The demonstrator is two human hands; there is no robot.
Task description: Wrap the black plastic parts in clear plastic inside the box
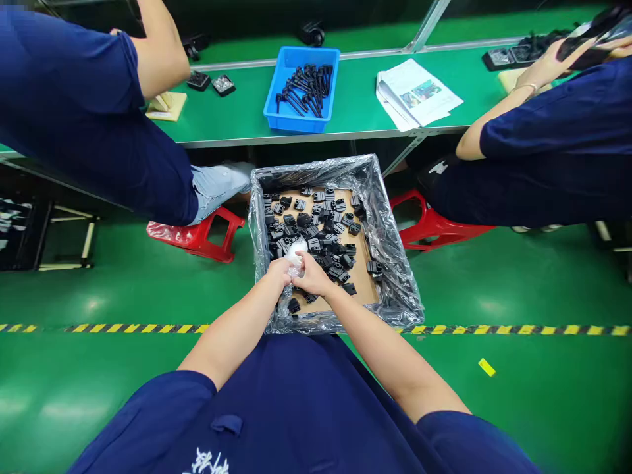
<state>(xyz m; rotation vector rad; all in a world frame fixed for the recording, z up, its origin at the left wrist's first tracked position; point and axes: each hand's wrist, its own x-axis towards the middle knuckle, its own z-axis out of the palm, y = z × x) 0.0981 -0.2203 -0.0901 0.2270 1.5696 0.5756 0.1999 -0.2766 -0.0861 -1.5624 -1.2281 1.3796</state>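
My left hand (280, 270) and my right hand (312, 274) meet over the left part of a large box (395, 263) lined with clear plastic. Between them, the fingers of both hands are closed on a small white bundle (297, 249), which looks like thin wrap; its content cannot be made out. Below and around the hands, many small black plastic parts (328, 220) lie loose on the brown cardboard bottom of the box.
Beyond the box runs a green workbench (360, 92) with a blue tray (276, 122) of black stemmed parts and some papers (419, 95). People in dark blue sit at left and right on red stools (197, 240). Striped tape (474, 330) crosses the green floor.
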